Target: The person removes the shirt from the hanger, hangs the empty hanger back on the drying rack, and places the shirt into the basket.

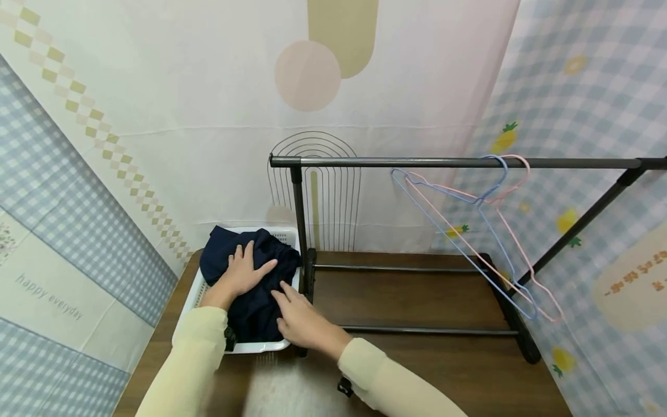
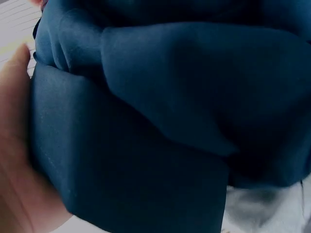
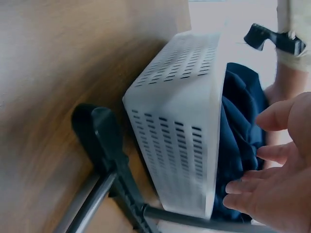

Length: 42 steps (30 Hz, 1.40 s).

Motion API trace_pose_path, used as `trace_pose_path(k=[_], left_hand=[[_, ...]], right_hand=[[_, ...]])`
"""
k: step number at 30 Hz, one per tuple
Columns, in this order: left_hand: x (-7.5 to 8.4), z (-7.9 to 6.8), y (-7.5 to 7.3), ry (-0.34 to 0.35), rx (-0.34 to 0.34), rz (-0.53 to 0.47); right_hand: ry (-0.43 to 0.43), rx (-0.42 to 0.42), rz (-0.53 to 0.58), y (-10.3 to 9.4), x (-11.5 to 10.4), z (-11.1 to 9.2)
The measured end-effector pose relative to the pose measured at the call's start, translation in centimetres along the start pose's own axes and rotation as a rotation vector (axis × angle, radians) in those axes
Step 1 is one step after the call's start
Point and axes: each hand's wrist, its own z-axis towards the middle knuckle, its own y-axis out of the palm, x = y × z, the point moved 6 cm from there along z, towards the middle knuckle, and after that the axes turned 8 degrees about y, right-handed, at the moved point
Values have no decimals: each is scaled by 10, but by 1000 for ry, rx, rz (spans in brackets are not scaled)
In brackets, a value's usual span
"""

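Note:
A crumpled navy garment [image 1: 263,310] fills a white plastic basket [image 1: 250,347] at the left of the table. My left hand [image 1: 241,277] lies on top of it, fingers and thumb spread. In the left wrist view, folds of the dark fabric [image 2: 160,116] take up most of the picture, with part of the hand along the left edge. My right hand [image 1: 302,315] is at the garment's right side, over the basket's right rim. The right wrist view shows its fingers apart and slightly bent, fingertips right at the cloth, nothing pinched between them.
A black clothes rack [image 1: 375,162] stands on the brown wooden table [image 1: 406,301], its left post close beside the basket. On the rail's right half hang a blue hanger [image 1: 438,214] and a pink hanger [image 1: 513,231]. Patterned cloth walls [image 1: 219,104] surround the table.

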Motion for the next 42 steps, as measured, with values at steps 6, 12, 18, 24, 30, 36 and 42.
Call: trace_pose_path(k=[6,12,18,24,30,36,42], left_hand=[[7,19,16,-48,-85,36],[8,20,34,-94,-181,91],[7,22,44,-110,-245,137],[5,21,49,-106,-310,208],[3,23,54,-150,-335,241],[3,26,58,-199,-330,265],[2,29,57,-190,-296,293]], right_hand=[[-24,48,50,-22,31,-34],[-24,90,77,-30,68,-68],[73,116,151,-35,115,-91],[165,106,180,-44,151,-107],[221,121,185,-55,170,-117],[232,94,189,-56,177,-121],[206,34,189,-54,175,-122]])
